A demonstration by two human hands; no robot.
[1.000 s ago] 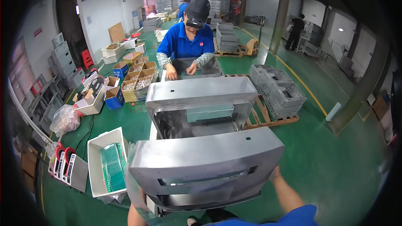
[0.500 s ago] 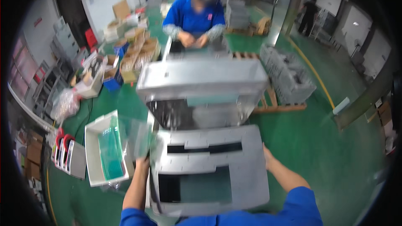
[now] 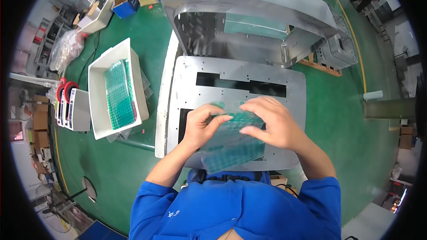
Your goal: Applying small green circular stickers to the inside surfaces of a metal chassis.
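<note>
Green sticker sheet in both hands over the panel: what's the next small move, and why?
Probably peel one piece off the green sticker sheet with the right hand. Its fingers pinch the top edge, the left hand steadies the sheet, and the grey metal panel lies right beneath.

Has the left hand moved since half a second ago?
Yes. The left hand went from the grey metal panel's left edge inward onto its middle.

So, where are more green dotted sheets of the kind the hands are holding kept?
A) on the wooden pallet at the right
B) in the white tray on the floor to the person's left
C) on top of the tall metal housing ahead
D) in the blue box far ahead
B: the white tray on the person's left holds a stack of green sheets like the sheet between the left hand and the right hand.
</note>
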